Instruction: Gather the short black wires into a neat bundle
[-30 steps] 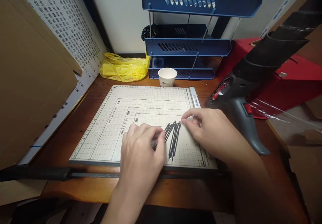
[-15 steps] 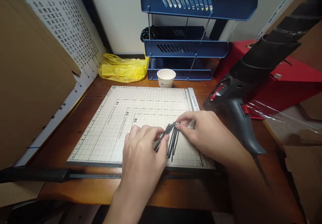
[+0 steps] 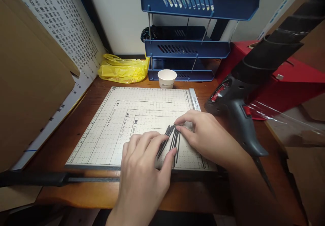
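Several thin black wires [image 3: 175, 141], some with pale tips, lie in a loose, slightly splayed bundle on the gridded paper trimmer board [image 3: 101, 127]. My left hand [image 3: 146, 155] comes from the lower left, its thumb and index finger apart. The index fingertip touches the left part of the bundle, and the thumb tip rests at the lower ends on the right. From the other side, my right hand [image 3: 203, 131] pinches the upper ends of the wires between thumb and forefinger.
The trimmer's black-handled blade arm [image 3: 56, 179] runs along the board's front edge. Behind stand a white paper cup [image 3: 167, 79], a yellow plastic bag [image 3: 123, 69] and a blue tiered tray rack [image 3: 188, 48]. A dark heat gun [image 3: 238, 104] and red box [image 3: 284, 77] are at right.
My left hand has spread its thumb away from the index finger and moved it down to the wires' lower ends. The right hand stays at their upper ends, shifted slightly left.
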A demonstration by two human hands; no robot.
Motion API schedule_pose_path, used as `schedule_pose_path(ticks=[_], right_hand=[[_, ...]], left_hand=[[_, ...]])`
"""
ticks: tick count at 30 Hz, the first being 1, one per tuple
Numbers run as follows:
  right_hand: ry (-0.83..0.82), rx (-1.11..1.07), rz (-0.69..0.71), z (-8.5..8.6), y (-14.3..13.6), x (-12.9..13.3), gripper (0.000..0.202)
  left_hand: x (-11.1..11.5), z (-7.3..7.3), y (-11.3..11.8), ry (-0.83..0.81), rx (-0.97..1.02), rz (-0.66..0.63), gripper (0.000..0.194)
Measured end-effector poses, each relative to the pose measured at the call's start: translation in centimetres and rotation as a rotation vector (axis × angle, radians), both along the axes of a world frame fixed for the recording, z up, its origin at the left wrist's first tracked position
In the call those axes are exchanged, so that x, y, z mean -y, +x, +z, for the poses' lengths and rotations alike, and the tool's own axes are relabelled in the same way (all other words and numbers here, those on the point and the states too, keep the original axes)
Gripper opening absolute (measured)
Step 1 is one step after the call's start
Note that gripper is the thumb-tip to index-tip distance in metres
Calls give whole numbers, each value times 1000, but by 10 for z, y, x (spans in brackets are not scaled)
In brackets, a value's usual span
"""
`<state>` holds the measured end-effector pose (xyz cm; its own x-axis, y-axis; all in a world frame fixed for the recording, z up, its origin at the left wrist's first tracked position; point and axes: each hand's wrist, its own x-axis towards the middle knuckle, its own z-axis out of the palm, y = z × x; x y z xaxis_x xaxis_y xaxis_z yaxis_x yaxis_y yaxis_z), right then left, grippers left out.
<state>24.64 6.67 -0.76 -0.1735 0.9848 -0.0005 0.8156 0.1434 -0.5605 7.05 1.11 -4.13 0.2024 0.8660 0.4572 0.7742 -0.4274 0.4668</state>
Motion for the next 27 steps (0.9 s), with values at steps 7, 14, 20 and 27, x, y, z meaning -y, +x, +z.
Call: schedule_pose_path(ticks=[7, 14, 20, 27], right_hand=[[-3, -10, -26, 4, 2, 0, 16], [-10, -13, -39, 6, 3, 1, 17], [10, -20, -55, 6, 2, 2, 17], [-45, 25, -109, 11, 1, 3, 14]], left_hand=[[7, -6, 2, 31, -66, 50, 30], [6, -9, 4, 21, -62, 49, 28], [4, -4, 4, -1, -75, 133, 22], [-21, 24, 5, -283, -341, 88, 13]])
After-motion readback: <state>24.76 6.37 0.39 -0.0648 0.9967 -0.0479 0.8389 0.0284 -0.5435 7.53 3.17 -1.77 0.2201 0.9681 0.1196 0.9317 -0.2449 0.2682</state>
